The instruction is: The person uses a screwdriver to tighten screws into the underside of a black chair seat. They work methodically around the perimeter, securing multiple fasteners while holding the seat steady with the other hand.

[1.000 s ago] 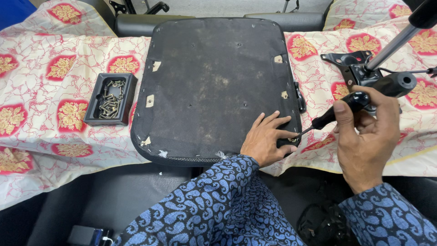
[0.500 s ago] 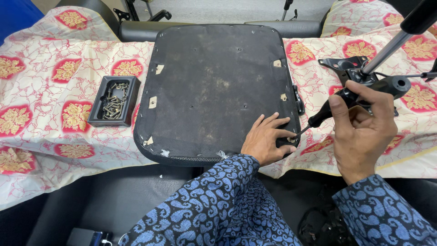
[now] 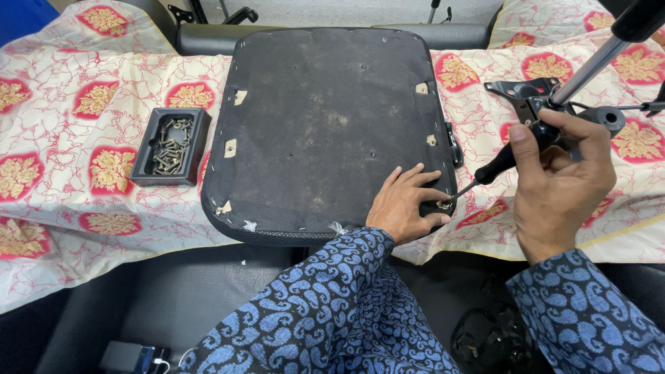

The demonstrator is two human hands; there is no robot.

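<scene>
A black chair seat base [image 3: 325,125] lies upside down on a patterned cloth. My left hand [image 3: 407,205] rests flat on its near right corner, fingertips pinching a small screw [image 3: 441,204] at the edge. My right hand [image 3: 557,183] grips a black-handled screwdriver [image 3: 493,166], whose tip points down-left at that screw. The right hand is just below a black metal chair mechanism [image 3: 533,104] with a chrome gas cylinder [image 3: 589,62].
A black tray [image 3: 170,145] holding several screws sits left of the seat. The cream and red flowered cloth [image 3: 76,131] covers the work surface. A dark sofa edge [image 3: 208,291] runs along the near side. A small device [image 3: 131,357] lies at the bottom left.
My right hand shifted slightly left and down with the screwdriver, bringing the tip to the screw at my left fingers. The left hand stayed on the seat corner.
</scene>
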